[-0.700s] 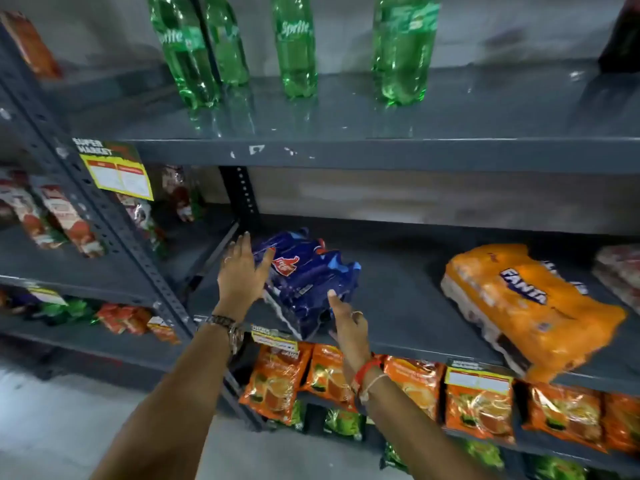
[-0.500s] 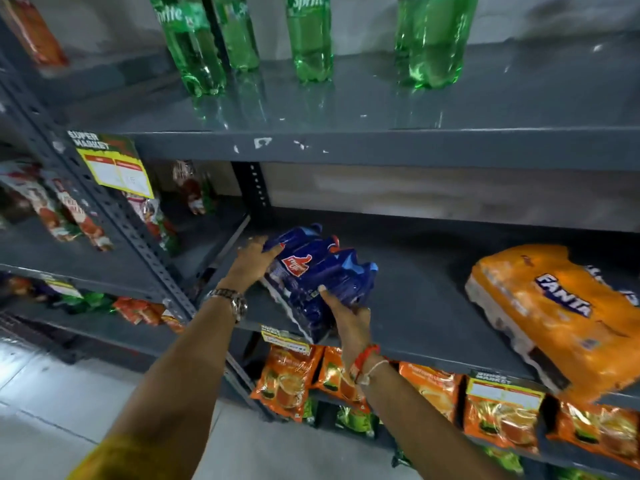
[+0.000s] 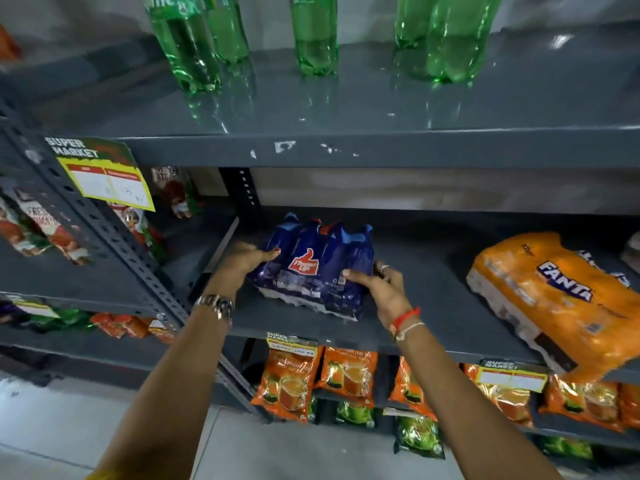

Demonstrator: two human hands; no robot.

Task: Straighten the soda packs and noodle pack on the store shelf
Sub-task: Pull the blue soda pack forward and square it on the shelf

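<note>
A blue Thums Up soda pack (image 3: 317,263) lies on the grey middle shelf (image 3: 433,306), near its left end and roughly square to the shelf front. My left hand (image 3: 247,259) grips its left side, thumb on top. My right hand (image 3: 379,284) grips its right front corner. An orange Fanta soda pack (image 3: 561,299) lies skewed at the right, its front corner hanging over the shelf edge. At the far right edge a pale pack (image 3: 632,249) is only partly visible.
Green Sprite bottles (image 3: 315,36) stand on the shelf above. Orange and green pouches (image 3: 289,386) hang below the middle shelf. A perforated upright post (image 3: 114,233) with a yellow price tag (image 3: 110,183) stands left. Red packets fill the left unit's shelves.
Both hands closed on the blue pack and turned it from a diagonal lie to face the shelf front. The camera moved closer and lower.
</note>
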